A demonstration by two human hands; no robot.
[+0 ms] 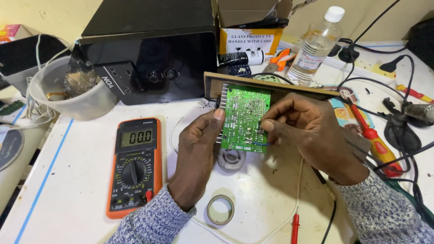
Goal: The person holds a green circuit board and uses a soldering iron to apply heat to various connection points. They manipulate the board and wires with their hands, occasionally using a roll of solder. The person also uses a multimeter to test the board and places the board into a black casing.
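Left hand (197, 149) and right hand (312, 133) hold green circuit board (244, 113)

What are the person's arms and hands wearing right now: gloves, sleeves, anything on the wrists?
Both hands are bare: left hand, right hand. No gloves, rings or watch show. Each forearm wears a knitted sleeve in mottled blue-grey and white, ending at the wrist with a ribbed cuff.
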